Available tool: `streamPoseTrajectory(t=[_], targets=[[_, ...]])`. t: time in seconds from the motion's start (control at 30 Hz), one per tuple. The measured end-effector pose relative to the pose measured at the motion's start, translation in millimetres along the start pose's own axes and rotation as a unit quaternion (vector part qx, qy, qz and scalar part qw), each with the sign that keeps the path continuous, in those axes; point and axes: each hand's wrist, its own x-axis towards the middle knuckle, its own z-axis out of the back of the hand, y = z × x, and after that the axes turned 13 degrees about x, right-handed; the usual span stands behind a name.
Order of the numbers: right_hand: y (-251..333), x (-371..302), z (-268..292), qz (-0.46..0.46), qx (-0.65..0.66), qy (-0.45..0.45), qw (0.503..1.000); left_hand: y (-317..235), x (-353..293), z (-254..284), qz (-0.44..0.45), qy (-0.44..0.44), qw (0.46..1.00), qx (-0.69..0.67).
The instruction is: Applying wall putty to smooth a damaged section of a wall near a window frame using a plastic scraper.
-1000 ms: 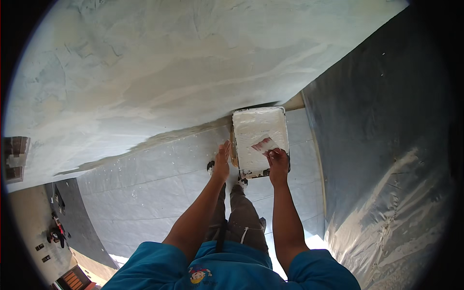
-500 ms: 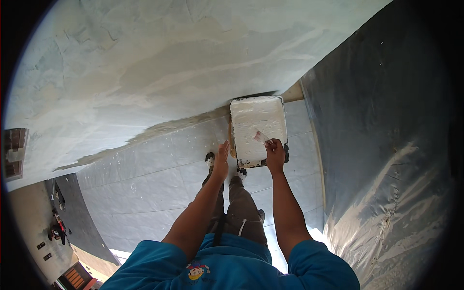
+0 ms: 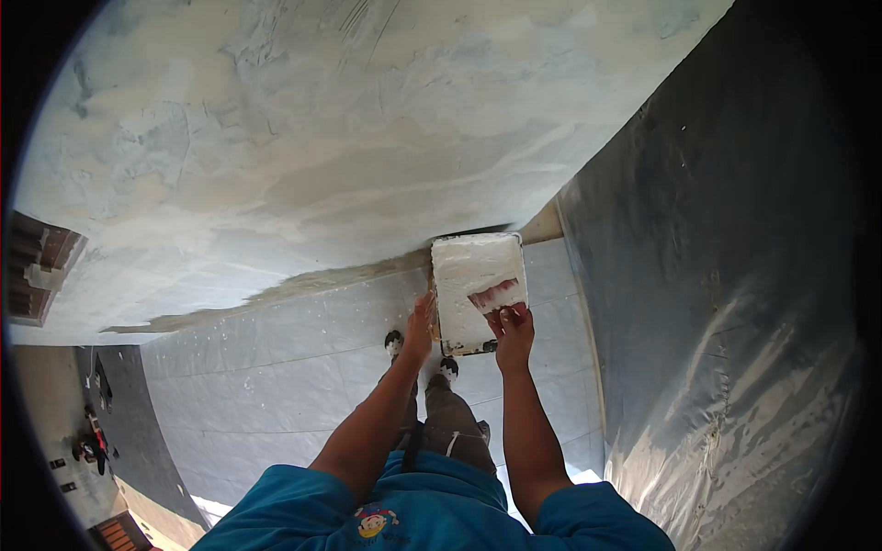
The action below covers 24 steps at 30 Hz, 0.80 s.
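My right hand (image 3: 515, 340) grips a flat, wide-bladed putty scraper (image 3: 497, 296), reddish and smeared with white. The scraper shows above a rectangular tray (image 3: 523, 260) spread with thick white putty (image 3: 469, 266); I cannot tell whether the blade touches the putty. My left hand (image 3: 419, 331) is beside the tray's left edge, with its fingers stretched out and nothing visible in it. A tan strip of something shows between that hand and the tray, partly hidden.
A wall (image 3: 276, 184) with patchy pale coating rises ahead and left. Dark plastic sheeting (image 3: 698, 257) hangs at the right. Grey sheeting (image 3: 266, 367) with white specks covers the floor, where my shoes (image 3: 448, 367) stand near the tray. A brown-framed opening (image 3: 41, 266) sits far left.
The view has tilted up, so tray and feet appear lower. My right hand has turned the scraper, and its broad blade now faces me. My left hand stays beside the tray.
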Motion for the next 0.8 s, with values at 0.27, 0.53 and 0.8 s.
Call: streamPoseTrajectory(t=[0.27,0.53,0.8], targets=[[44.1,-14.4,-9.9,-0.062,0.222,0.113,0.967,-51.5,-14.1,10.3,-0.046,-0.007,0.999,-0.002],[82.1,-56.8,-49.2,-0.068,0.236,0.167,0.955,-110.1,-48.5,55.7,-0.129,-0.005,0.992,0.017],[54.9,-116.6,-135.3,-0.076,0.224,0.214,0.948,-169.2,-81.3,151.3,-0.249,-0.070,0.965,0.050]])
